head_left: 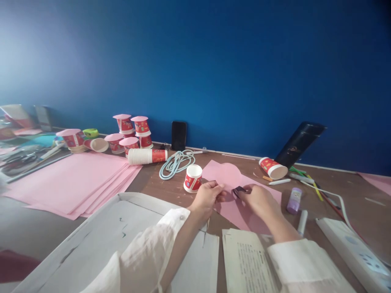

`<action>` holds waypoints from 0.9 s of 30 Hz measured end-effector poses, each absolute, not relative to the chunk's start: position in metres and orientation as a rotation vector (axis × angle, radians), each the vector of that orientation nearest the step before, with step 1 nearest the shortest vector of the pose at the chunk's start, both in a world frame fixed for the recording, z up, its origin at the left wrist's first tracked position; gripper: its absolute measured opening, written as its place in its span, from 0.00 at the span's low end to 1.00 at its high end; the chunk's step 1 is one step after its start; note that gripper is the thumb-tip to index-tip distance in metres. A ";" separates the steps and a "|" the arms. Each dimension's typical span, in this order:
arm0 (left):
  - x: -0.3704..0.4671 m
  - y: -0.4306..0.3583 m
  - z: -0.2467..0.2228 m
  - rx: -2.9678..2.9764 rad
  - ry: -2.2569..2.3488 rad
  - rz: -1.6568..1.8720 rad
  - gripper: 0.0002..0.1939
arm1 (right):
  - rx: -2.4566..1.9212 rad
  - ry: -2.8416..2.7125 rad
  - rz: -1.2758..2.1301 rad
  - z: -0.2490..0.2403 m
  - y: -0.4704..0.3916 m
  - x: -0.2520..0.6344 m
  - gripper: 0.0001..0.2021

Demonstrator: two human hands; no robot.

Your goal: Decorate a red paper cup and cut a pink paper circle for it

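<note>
My left hand (208, 198) is closed, its thumb and fingers pinched at the lower edge of a round pink paper piece (229, 174). Under both hands lies a larger pink sheet (256, 211) on the brown table. My right hand (261, 202) is closed around a small dark object (238, 190); the fingers hide part of it, and I cannot make out its kind. Just left of the paper stands a red and white paper cup (193, 179), its white rim facing up.
Stacked pink paper sheets (70, 179) lie left, beside a white tray (134, 194). Red cups topped with pink discs (139, 119) stand behind. Right are a tipped cup (273, 168), a leaning black bottle (301, 142), a glue stick (294, 200) and a power strip (351, 240).
</note>
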State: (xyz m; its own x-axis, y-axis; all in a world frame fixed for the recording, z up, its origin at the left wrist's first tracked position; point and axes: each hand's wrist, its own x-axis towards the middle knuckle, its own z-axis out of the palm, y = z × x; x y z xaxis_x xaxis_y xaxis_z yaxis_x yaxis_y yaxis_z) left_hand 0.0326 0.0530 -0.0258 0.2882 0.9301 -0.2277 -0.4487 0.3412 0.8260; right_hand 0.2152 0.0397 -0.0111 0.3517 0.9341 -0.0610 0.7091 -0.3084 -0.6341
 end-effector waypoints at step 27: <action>0.034 0.054 -0.016 0.334 0.511 1.012 0.06 | -1.257 -0.778 1.595 -0.013 0.001 0.175 0.23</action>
State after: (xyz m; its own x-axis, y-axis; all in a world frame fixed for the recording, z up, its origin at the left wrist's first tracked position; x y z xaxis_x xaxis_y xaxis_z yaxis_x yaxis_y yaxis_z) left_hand 0.0340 0.0542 -0.0163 0.4288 0.8681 -0.2499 -0.7164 0.4953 0.4914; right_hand 0.1747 0.0012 -0.0132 -0.0441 0.9279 -0.3702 -0.2795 -0.3672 -0.8872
